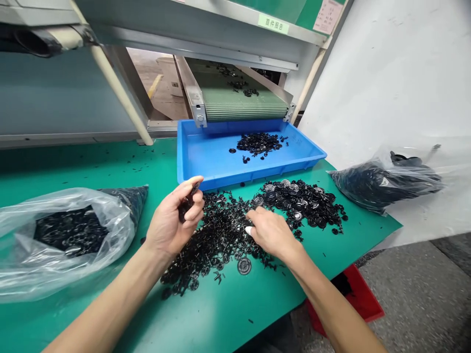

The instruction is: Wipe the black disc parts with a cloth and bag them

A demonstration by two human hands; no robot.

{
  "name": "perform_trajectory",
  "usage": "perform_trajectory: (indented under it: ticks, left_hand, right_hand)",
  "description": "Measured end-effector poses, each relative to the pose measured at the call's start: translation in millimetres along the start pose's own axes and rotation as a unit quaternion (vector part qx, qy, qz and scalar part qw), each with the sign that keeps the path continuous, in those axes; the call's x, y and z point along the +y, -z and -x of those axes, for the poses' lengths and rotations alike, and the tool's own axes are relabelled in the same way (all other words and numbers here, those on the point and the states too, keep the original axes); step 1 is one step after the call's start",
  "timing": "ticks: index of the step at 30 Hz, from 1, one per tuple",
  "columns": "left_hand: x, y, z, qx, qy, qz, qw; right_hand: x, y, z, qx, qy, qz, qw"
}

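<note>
- Several small black parts [186,208] sit in the left hand [170,220], which is raised palm up near the blue tray; its fingers curl around them, and the thumb and index finger pinch at the top.
- The right hand [272,231] reaches down to the main heap, thumb and index finger at the loose pieces; whether they grip any of them I cannot tell. A white covering [248,230] shows on its thumb.
- The main heap [221,230] of thin, spiky black pieces lies on the green tabletop [198,318], between and beyond the 2 hands.
- 1 larger black disc [244,265] lies flat at the heap's near edge.
- A pile of round black discs [309,202] adjoins the heap on the right.
- Behind these stands the blue tray [208,153], holding another dark cluster [260,142], below the end of a green conveyor belt [243,109].
- 2 clear plastic bags of black pieces flank the work: the left bag [127,233] gapes open; the right bag [386,180] lies by the white wall.
</note>
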State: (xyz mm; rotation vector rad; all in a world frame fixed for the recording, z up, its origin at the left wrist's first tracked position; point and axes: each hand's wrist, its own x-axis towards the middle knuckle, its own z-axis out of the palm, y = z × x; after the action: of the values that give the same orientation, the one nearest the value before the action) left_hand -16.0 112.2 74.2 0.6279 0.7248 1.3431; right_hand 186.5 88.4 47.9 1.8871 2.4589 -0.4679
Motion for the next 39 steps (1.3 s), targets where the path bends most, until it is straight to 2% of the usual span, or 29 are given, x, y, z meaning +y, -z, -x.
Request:
perform_trajectory:
  ticks: [6,13,19,24,29,32,35,39]
  left_hand:
    - [0,-0.9,1,0.020,0.048,0.054,0.997]
    - [-6,-5.9,6,0.041,0.073,0.047,0.995]
    - [-14,-6.6,8,0.049,0.095,0.024,0.994]
    - [-19,-5.6,9,0.028,0.092,-0.013,0.995]
    - [-27,-2.6,11,-0.016,0.085,-0.095,0.992]
    - [-35,-0.1,14,-0.043,0.094,-0.180,0.978]
    - [-44,0.6,17,-0.063,0.099,-0.284,0.952]
    - [-52,-4.3,22,-0.084,0.062,-0.392,0.914]
  right_hand:
    - [8,-6,2,0.006,0.019,-0.090,0.996]
    - [10,-8,2,-0.007,0.040,-0.067,0.997]
    - [6,-3,-10,-0.034,0.054,-0.095,0.993]
    - [6,-11,-11,0.019,0.041,-0.139,0.989]
    - [15,-20,-7,0.121,0.037,-0.215,0.968]
    - [22,-23,-5,0.162,0.032,-0.255,0.953]
    - [24,-26,-4,0.180,0.038,-0.310,0.933]
    - [22,-32,-2,0.177,0.068,-0.398,0.898]
